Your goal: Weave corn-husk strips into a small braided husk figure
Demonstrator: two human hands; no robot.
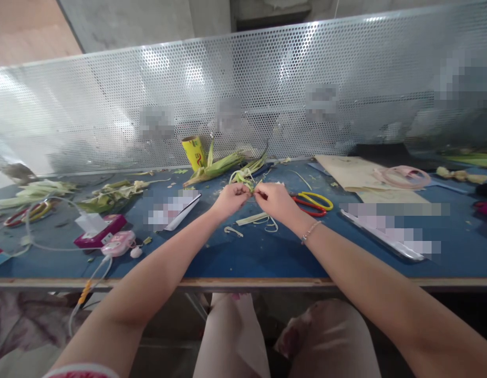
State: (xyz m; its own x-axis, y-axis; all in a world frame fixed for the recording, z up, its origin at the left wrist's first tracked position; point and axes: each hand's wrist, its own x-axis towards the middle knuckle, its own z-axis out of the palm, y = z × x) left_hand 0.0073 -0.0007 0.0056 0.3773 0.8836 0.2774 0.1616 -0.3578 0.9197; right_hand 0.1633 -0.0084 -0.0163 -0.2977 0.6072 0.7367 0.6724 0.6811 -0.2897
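Over the blue tabletop, my left hand and my right hand almost meet at the fingertips. Both pinch a small bunch of pale green corn husk strips, whose loose ends fan out just beyond the fingers. The exact grip is partly hidden by the fingers. Several cut pale strips lie below my hands. Close to my right wrist rest scissors with red and yellow handles, their blades hidden behind the wrist. Behind my hands lies a larger green corn husk.
A yellow tube stands before the perforated metal screen. To the left are a phone, a purple power strip, cables and more husks. Rightward lie cardboard, a pink ring-shaped roll and a blurred flat packet.
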